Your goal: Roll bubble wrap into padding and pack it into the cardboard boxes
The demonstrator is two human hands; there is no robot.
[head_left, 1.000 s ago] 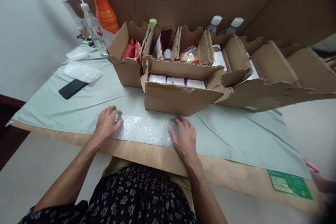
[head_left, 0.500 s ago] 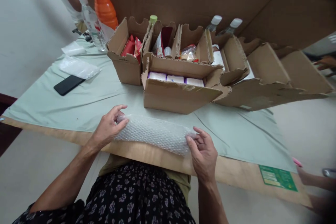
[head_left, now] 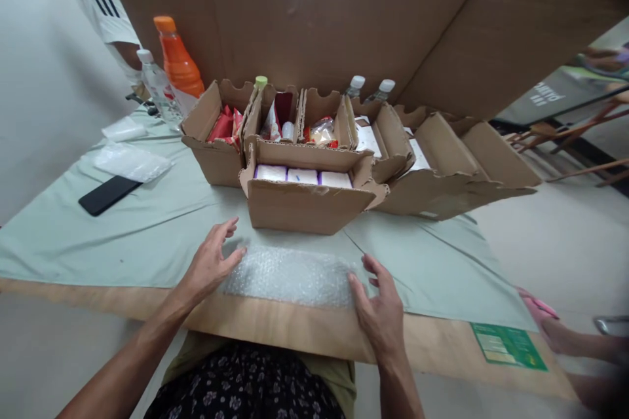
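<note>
A strip of clear bubble wrap (head_left: pixel 292 276) lies flat along the near edge of the table, partly on the pale green cloth (head_left: pixel 437 268). At its left end is my left hand (head_left: pixel 213 262), open, thumb and fingers apart. My right hand (head_left: pixel 379 298) is beside the right end, also open with thumb and fingers spread. Whether the fingertips still touch the plastic I cannot tell. Just behind the wrap stands a cardboard box (head_left: pixel 299 206) holding several white packs with purple edges.
Behind is a row of cardboard bins (head_left: pixel 213 160) with red packets and other goods. An orange bottle (head_left: pixel 179 65), a clear bottle (head_left: pixel 157 85), a black phone (head_left: pixel 108 195) and a plastic bag (head_left: pixel 132 160) are at left. A green card (head_left: pixel 508 346) lies on the right edge.
Both hands have let go of the bubble wrap, which now lies flat on the table. The fingers have opened. The view has tilted up and shifted right.
</note>
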